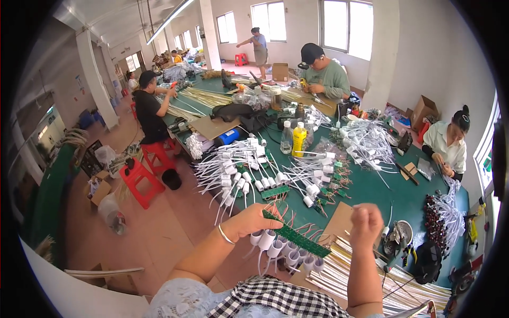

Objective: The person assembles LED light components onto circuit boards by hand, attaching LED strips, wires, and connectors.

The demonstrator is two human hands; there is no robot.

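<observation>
1. Left hand (253,220) — grip closed on one end of a long green circuit strip (297,239), held over the near edge of the green surface (382,191). The strip runs down and to the right from the fingers.

2. A row of white lamp sockets (281,249) hangs beneath the strip on short leads; the sockets dangle free of the surface.

3. Right hand (367,225) — raised, curled into a fist just right of the strip's far end. Whether it pinches a wire or a small part cannot be told; nothing shows clearly between the fingers.

4. Step in hand, by judgement: handling one assembled strip, the left hand steadying it while the right works at or near its far end.

5. The next move would call for a firm hold on the strip's end and care that the hanging sockets do not snag.

6. Surroundings: more white sockets with cables (238,169) lie spread across the surface, bundles of pale rods (366,275) at the near edge, two bottles (293,139) farther back. Other people work along the surface.
</observation>
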